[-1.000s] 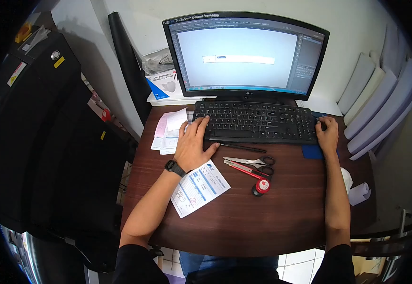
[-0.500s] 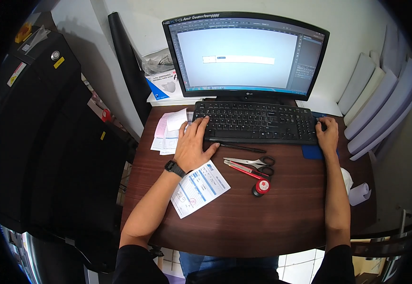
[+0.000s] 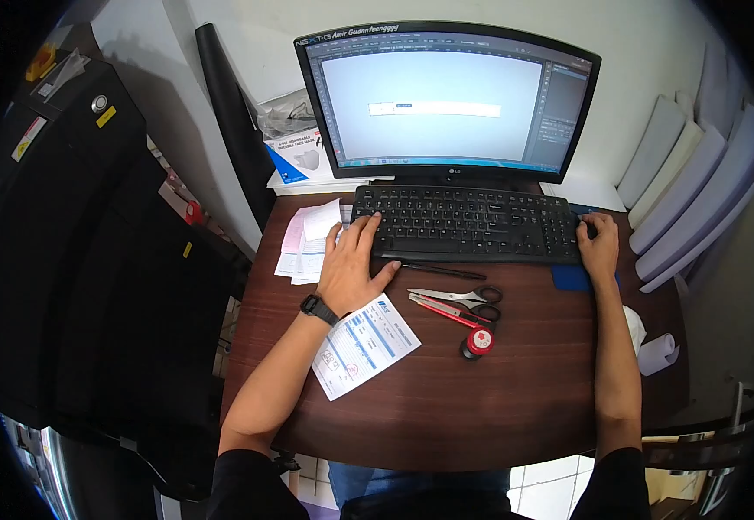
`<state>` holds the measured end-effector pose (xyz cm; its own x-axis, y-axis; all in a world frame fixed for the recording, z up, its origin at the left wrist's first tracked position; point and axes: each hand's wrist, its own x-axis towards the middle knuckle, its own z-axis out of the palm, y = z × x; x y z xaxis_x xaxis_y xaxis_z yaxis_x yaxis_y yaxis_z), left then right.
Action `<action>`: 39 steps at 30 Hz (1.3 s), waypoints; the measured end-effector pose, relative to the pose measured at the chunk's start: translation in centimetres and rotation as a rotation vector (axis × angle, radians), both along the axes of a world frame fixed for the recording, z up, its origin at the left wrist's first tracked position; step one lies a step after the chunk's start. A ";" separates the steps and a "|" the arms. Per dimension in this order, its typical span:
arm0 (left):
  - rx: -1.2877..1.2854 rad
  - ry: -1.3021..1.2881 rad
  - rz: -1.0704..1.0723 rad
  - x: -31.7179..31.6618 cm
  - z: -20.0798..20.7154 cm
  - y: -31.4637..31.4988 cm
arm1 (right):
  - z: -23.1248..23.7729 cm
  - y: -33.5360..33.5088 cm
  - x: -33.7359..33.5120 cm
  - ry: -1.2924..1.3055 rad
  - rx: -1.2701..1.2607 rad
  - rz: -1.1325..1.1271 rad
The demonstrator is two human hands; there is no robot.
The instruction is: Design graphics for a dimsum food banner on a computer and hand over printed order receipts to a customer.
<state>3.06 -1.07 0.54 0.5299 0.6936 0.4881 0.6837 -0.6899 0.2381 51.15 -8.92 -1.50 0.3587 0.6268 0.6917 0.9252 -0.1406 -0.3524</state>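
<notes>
Fig.: Overhead view, person seated at a dark wood-grain desk (image 3: 498, 407). Black keyboard (image 3: 468, 225) lay w/ its long axis running left–right along the far half of the desk, directly below the monitor (image 3: 446, 100). Left hand (image 3: 353, 264) rested palm-down at the keyboard's left end: fingers spread and loosely extended, tips on the leftmost keys, thumb (image 3: 386, 274) lying along the front edge; nothing gripped. Right hand (image 3: 598, 247) sat just off the keyboard's right end, fingers curled over a small dark object, prob. a mouse (image 3: 587, 227), mostly hidden, above a blue pad (image 3: 572, 277). Whether that hand squeezed it or merely rested on it could not be told. Keys thus lay ahead of the left fingers, away from the body; left hand was the nearer to the keyboard, right hand beside it.

Materials: keyboard matte black plastic, low flat slab; monitor glossy black bezel, pale screen. Wrist watch (image 3: 318, 308) black, resin-like strap. Printed white-and-blue paper slip (image 3: 364, 345) lay tilted, partly under the left forearm. Between the hands, near the front edge of the keyboard: thin black pen (image 3: 442, 270), steel scissors (image 3: 464, 297) w/ black handles, red-bodied cutter (image 3: 445, 310), small round red-topped stamp (image 3: 478, 341). Pink and white papers (image 3: 306, 243) lay left of the keyboard.
</notes>
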 end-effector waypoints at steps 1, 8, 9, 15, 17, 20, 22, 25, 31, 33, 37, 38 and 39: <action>0.005 -0.001 -0.001 -0.1 0.0 0.0 | 0.0 0.0 -0.1 0.003 0.004 -0.003; -0.006 -0.006 -0.003 0.3 0.1 0.1 | 0.1 -0.4 0.1 -0.002 0.006 -0.010; 0.019 -0.019 -0.007 0.3 0.2 0.0 | 0.0 -0.3 0.1 -0.012 0.023 0.002; 0.093 -0.088 0.043 0.2 0.3 -0.4 | 0.5 -0.2 -0.9 0.034 0.103 0.005; 0.117 -0.072 0.041 0.0 0.2 -0.3 | 0.6 0.1 -1.1 0.021 0.088 -0.003; 0.098 -0.068 0.034 0.1 0.0 -0.2 | 0.8 -0.1 -0.9 0.059 0.074 -0.008; 0.081 -0.064 0.033 0.6 0.1 -0.1 | 0.8 -0.3 -0.6 0.021 0.094 -0.007; 0.034 -0.068 0.025 0.7 0.3 -0.4 | 0.9 -0.6 -0.8 0.020 0.094 0.012; 0.030 -0.035 -0.008 0.3 0.3 0.0 | 1.0 -0.5 -1.0 0.031 0.038 -0.008; 0.037 -0.028 -0.011 0.3 0.3 0.0 | 0.7 -0.4 -0.7 0.032 0.024 -0.014; 0.021 -0.010 0.011 0.2 0.2 0.0 | 0.5 -0.2 -0.8 0.045 0.006 -0.024; 0.018 -0.005 0.013 0.2 0.1 0.0 | 0.4 -0.2 -0.7 0.046 0.006 -0.012; -0.009 -0.005 0.013 0.2 0.1 0.1 | 0.3 -0.2 -0.5 0.047 0.006 -0.004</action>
